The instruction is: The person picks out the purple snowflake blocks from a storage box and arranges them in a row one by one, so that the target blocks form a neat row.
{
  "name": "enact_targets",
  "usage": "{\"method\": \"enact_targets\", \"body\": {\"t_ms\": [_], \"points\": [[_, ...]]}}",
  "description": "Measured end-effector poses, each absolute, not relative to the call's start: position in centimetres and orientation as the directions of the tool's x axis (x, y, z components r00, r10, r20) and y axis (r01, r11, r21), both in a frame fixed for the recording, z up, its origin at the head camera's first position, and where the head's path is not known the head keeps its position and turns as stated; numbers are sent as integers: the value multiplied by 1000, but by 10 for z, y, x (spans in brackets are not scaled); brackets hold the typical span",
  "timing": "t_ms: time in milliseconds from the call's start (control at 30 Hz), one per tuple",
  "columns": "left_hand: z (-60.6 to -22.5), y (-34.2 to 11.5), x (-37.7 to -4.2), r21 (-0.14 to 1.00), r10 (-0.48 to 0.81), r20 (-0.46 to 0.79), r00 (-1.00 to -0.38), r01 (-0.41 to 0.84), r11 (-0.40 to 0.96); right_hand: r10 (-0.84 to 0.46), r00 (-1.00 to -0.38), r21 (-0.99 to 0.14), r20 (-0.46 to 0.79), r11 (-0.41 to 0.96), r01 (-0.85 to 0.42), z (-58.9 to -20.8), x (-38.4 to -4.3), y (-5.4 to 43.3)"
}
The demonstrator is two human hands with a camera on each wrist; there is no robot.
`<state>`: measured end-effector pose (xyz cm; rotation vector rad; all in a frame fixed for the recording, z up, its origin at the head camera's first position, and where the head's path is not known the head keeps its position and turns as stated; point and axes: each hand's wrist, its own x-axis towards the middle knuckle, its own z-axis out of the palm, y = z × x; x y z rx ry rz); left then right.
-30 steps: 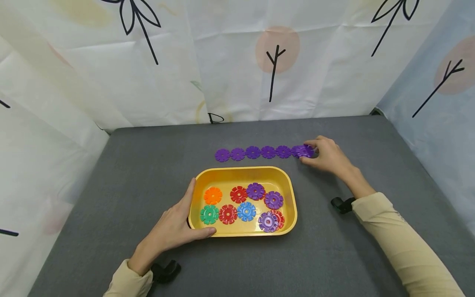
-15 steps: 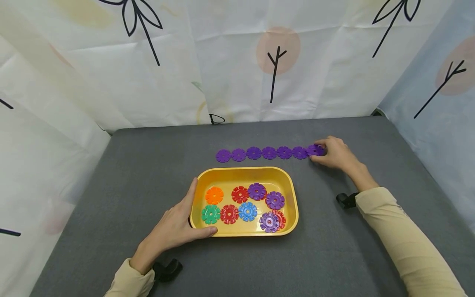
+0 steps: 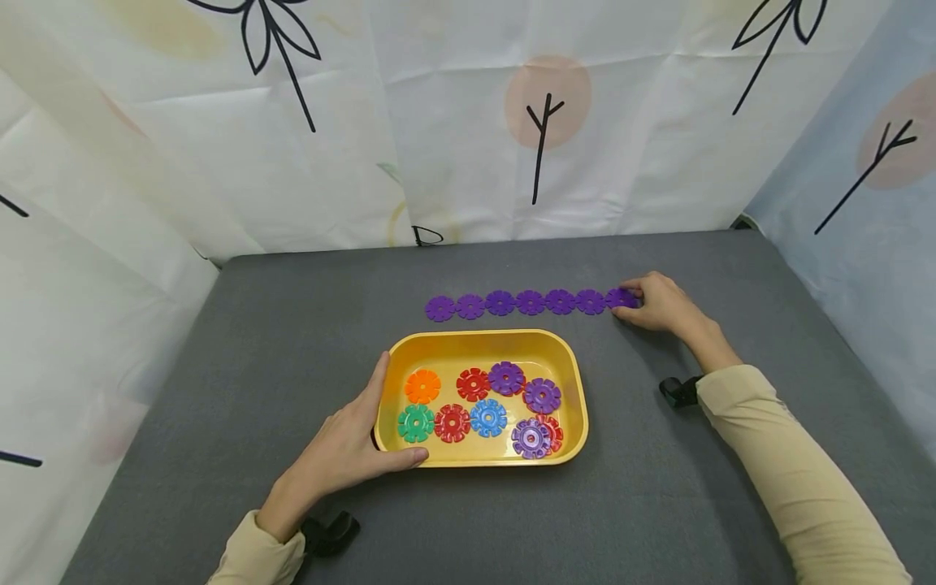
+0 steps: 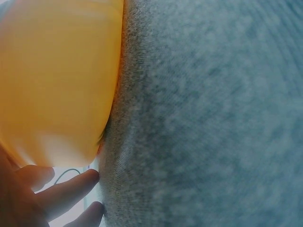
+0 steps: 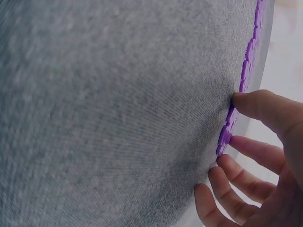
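Observation:
Several purple flower-shaped interlocking discs [image 3: 530, 302] lie in a line on the grey cloth behind the tray. At the right end of that line my right hand [image 3: 660, 305] pinches the last purple disc [image 3: 620, 298] between thumb and fingers. In the right wrist view, the thumb and a fingertip touch the edges of this disc [image 5: 226, 135], low on the cloth. My left hand [image 3: 344, 439] grips the left end of the yellow tray [image 3: 478, 340], its thumb over the front rim and its fingers round the left side. The tray's wall [image 4: 57, 85] fills the upper left of the left wrist view.
Inside the tray lie more flower discs: an orange disc [image 3: 422, 386], a green disc [image 3: 415, 423], a blue disc [image 3: 488, 417], and several red and purple ones, some overlapping. Patterned white cloth [image 3: 453, 146] hangs behind the grey table surface [image 3: 241, 366].
My right hand has moved right along the row; its disc, which overlapped the neighbouring disc before, now lies at the row's right end. My left hand stays on the tray.

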<state>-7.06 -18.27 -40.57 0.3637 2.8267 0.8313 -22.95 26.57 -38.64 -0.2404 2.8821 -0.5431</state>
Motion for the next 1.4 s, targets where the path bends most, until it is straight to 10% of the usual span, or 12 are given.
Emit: {"method": "enact_targets", "body": {"t_ms": [833,1400], "points": [[-408,-184,-71,561,299,-66,-952,212,800,-309,-940,-510,146,791,-339,-355,-184,196],[-409,-184,-72,563,290,-84,-953,195,803,-581,-809,-623,88,601,-500,-357,-131,132]]}}
